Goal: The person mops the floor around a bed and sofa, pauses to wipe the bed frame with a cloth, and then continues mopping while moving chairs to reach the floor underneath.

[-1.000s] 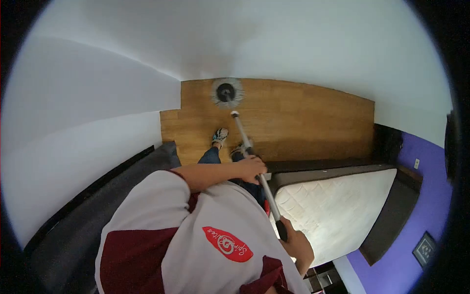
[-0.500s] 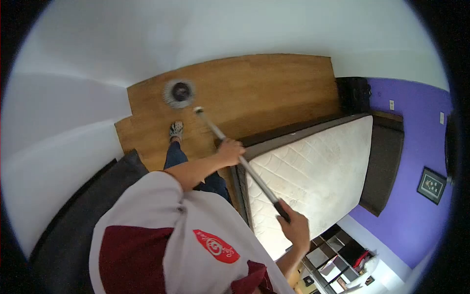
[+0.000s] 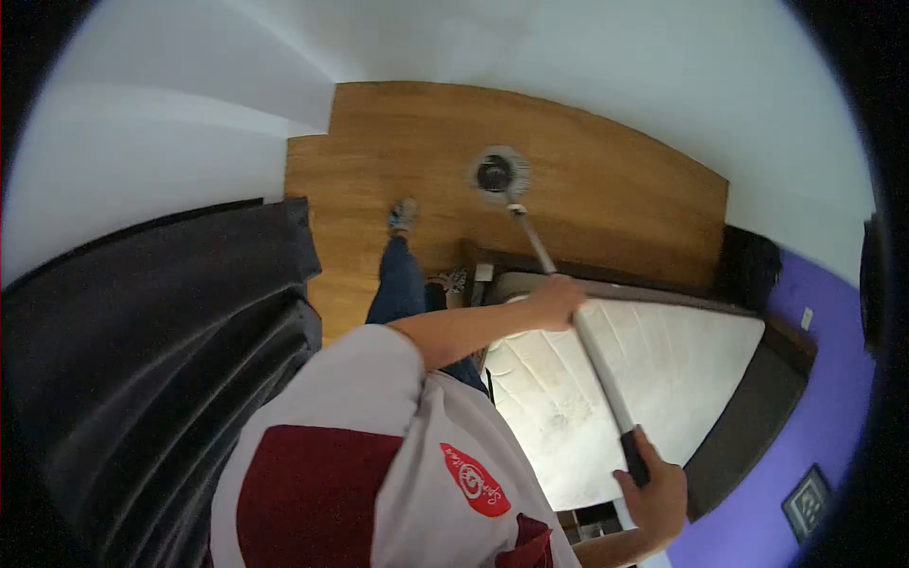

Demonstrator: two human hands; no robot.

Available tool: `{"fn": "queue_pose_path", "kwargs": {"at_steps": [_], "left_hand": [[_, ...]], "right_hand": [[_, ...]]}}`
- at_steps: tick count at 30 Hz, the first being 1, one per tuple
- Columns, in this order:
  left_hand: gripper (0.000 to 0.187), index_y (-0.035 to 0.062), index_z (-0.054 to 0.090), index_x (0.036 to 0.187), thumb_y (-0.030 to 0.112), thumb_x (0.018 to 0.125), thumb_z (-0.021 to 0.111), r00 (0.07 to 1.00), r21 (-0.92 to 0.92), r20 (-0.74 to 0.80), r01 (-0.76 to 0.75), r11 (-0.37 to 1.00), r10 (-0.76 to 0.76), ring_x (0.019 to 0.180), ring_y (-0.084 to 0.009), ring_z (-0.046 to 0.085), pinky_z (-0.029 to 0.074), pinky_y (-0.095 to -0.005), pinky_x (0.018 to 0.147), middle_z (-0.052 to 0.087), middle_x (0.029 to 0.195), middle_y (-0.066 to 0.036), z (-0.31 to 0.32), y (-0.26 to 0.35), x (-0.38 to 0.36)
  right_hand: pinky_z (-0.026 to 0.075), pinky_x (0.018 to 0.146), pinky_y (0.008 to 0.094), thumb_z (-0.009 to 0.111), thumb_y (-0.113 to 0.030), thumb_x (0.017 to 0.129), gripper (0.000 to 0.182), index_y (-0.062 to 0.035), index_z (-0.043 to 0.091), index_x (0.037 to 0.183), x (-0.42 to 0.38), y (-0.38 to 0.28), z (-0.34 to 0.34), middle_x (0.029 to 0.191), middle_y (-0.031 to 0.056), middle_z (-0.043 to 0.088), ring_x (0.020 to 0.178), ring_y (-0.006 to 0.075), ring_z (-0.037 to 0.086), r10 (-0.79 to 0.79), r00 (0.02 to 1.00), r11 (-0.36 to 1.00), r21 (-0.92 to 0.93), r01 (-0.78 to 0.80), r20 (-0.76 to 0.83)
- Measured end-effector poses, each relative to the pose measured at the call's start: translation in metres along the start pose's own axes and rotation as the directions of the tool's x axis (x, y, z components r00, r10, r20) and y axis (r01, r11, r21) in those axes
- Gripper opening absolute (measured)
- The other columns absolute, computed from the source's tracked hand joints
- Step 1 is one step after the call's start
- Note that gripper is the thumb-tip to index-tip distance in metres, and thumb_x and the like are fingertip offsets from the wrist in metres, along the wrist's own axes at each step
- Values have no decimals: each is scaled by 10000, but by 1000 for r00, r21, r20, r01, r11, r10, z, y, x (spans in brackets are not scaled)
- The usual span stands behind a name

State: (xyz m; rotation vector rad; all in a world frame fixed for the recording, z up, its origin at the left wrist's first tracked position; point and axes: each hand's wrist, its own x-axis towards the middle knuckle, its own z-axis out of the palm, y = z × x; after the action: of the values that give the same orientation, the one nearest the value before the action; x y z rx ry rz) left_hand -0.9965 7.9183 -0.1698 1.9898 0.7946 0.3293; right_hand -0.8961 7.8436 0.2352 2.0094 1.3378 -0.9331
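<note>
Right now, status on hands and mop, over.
Left hand grips mop pole mid-shaft. Right hand holds its end. Mop head on floor. Bed alongside.

The round mop head (image 3: pixel 499 173) has swept across the wooden floor (image 3: pixel 606 189), from near the left wall a moment ago to farther right, beyond the corner of the bare mattress (image 3: pixel 653 369). The mop pole (image 3: pixel 578 327) now crosses over the mattress, and the right hand (image 3: pixel 655 485) on its dark grip sits lower. The view has swung left, showing more of the dark sofa (image 3: pixel 142 350).
</note>
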Motion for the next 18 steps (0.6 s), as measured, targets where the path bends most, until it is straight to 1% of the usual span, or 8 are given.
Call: {"fn": "queue_pose_path", "kwargs": {"at_steps": [6,8,9,10,13,14,17,18], "left_hand": [[198,113,660,775,238,692,788,816,84,-524,332,939,-242,862,-356,610,476,-486,743,615,838,-119,-103,-127,-186],[273,58,634,893,195,709,783,757,37,-433,557,830,-489,990,-399,574,454,-487,868,611,982,-169,-94,-221,-229],[314,47,656,956,228,730,777,659,-5,-343,711,703,-669,1083,-404,545,436,-491,956,604,1098,-197,-114,-228,-235],[316,30,649,948,218,727,774,635,256,-409,769,586,-655,1112,-425,526,421,-500,981,598,1127,-201,-120,-238,-228],[254,36,617,833,121,669,790,771,183,-390,600,779,-503,1015,-437,556,451,-531,893,590,959,-202,-122,-172,-172],[346,32,673,941,206,664,786,825,156,-365,510,846,-431,1091,-417,537,433,-499,969,607,1080,-197,-51,-217,-159],[303,65,691,995,50,692,686,953,-86,-149,252,964,-263,1167,-394,518,443,-459,1002,625,1121,-181,11,-88,-73],[304,117,670,1122,57,832,602,952,-90,68,304,948,-299,1240,-346,497,460,-440,1017,516,1334,-164,29,-46,-46]], "right_hand": [[515,617,465,685,-215,812,609,-251,521,1397,94,-116,59,723,159,635,644,362,650,-562,825,806,-183,563,61],[528,668,474,612,-266,886,522,-278,509,1398,150,-152,99,850,178,636,732,366,662,-689,724,722,-82,688,11],[526,684,481,607,-272,895,510,-306,513,1395,171,-164,114,897,182,627,773,369,656,-663,747,743,-74,665,44],[524,692,483,607,-262,896,502,-314,521,1388,181,-158,116,901,181,627,782,369,654,-629,777,775,-61,629,22],[510,728,478,610,-198,896,504,-340,547,1375,179,-116,100,893,178,624,827,365,643,-506,862,862,38,506,-25],[503,743,466,612,-178,895,517,-339,546,1382,163,-84,83,876,174,622,841,363,639,-420,907,904,102,415,26],[502,734,379,708,-150,831,519,-306,628,1319,75,11,43,790,139,626,746,283,626,-48,999,992,119,49,-9],[506,738,347,716,-127,822,477,-242,666,1282,41,23,31,861,139,685,768,256,650,129,991,973,198,-119,-37]]}}
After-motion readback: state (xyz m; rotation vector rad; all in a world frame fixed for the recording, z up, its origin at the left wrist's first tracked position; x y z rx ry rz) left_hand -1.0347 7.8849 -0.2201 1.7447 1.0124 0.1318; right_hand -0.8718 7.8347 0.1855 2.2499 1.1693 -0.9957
